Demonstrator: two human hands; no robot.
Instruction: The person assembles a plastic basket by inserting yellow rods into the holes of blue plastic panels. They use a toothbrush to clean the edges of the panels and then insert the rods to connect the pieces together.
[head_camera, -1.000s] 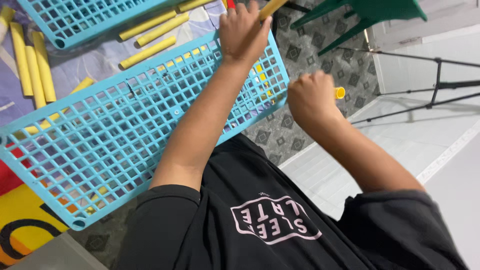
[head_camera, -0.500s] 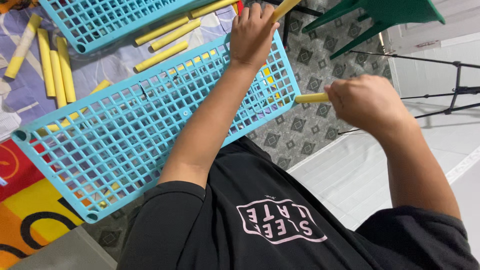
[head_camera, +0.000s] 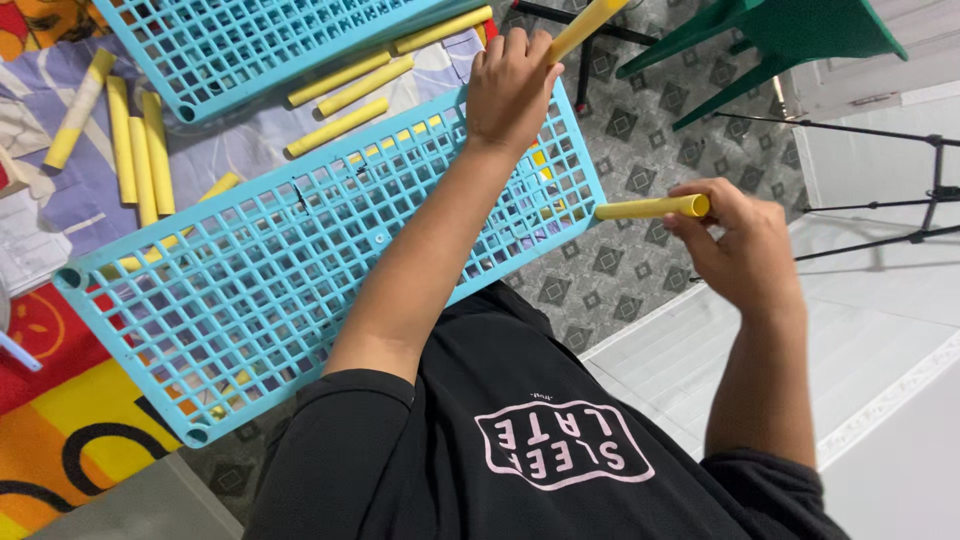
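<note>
Hands first, from the head camera: the left hand (head_camera: 512, 85) is closed round a yellow tube (head_camera: 590, 22) at the far corner of the big blue grid shelf (head_camera: 300, 270), and that tube slants up and away past the top edge. Over to the right hand (head_camera: 735, 245), fingers curled shut on a second yellow tube (head_camera: 648, 208), which lies level, its near end at the fingertips, its far end pointing at the shelf's right corner, just beside it; touching or not, I cannot tell. Half a second back that hand was a tight fist higher up, knuckles to the camera; now it has dropped and turned, fingers showing, and the tube's open end sits clear at the fingertips. The left hand has kept its grip and place on the corner. The shelf lies tilted across the patterned floor (head_camera: 620, 260) and a coloured mat (head_camera: 60, 400). Loose yellow tubes (head_camera: 140, 150) lie beyond it, beside a second blue shelf (head_camera: 260, 35) at the top. A green chair (head_camera: 790, 30) stands upper right, a black stand (head_camera: 900, 210) just past it.
</note>
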